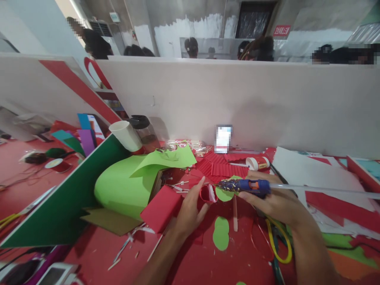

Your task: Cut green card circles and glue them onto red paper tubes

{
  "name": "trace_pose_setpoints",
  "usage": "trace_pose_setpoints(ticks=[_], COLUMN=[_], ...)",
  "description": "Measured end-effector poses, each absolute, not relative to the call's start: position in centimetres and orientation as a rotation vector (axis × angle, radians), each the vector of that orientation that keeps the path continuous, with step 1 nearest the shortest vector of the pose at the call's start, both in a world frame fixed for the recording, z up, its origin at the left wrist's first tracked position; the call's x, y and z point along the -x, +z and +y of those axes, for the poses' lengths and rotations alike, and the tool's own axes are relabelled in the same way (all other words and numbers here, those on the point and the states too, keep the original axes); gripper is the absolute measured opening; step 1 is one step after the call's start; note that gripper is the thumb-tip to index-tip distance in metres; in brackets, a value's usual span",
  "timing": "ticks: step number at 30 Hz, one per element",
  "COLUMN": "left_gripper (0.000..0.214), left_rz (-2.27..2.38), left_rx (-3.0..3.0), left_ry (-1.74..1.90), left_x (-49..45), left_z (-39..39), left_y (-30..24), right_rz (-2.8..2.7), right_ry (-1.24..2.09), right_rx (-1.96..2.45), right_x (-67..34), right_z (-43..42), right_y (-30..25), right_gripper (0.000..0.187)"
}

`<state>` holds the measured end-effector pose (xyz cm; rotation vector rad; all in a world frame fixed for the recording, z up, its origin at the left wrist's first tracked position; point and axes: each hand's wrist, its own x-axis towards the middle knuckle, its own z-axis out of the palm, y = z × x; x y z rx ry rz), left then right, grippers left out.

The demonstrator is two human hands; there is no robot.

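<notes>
My left hand (190,209) closes its fingers round a small red paper tube (204,194), whose open end shows a white inside. In my right hand (276,204) is a blue hot glue gun (252,186) with a long clear glue stick running out of its back. The gun's nozzle, flecked with residue, points left at the rim of the tube; I cannot tell whether they touch. Under the nozzle lies a green paper piece (225,194). Nearer to me rests a green paper cutout (221,233) of joined rounds, with a wooden stick (235,213) beyond it.
A red box (162,208) and a curled green sheet (121,186) lie left, beside a dark green board (68,198). A cup (126,134) and a bottle (145,132) stand behind. Yellow-handled scissors (279,241) lie right. A phone (223,139) leans on the white partition (190,99).
</notes>
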<state>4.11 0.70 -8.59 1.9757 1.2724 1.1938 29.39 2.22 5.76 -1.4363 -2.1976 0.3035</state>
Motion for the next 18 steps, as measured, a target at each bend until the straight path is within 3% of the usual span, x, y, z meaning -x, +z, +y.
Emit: trace_pose_setpoints(ticks=[9,18], left_gripper=[0.071,0.068], left_rz=[1.261,1.263], left_rx=[-1.990,-1.967], left_ry=[1.184,1.185], left_x=[-4.0,-4.1], left_z=[0.7,0.7], left_y=[-8.5,-8.8], right_rz=[-2.248,-2.288], right_ry=[0.494,0.444], right_rx=[1.288,1.277], right_x=[-28.6,-28.2], right_z=[2.5,2.6], right_y=[6.2,5.7], right_gripper=[0.025,0.029])
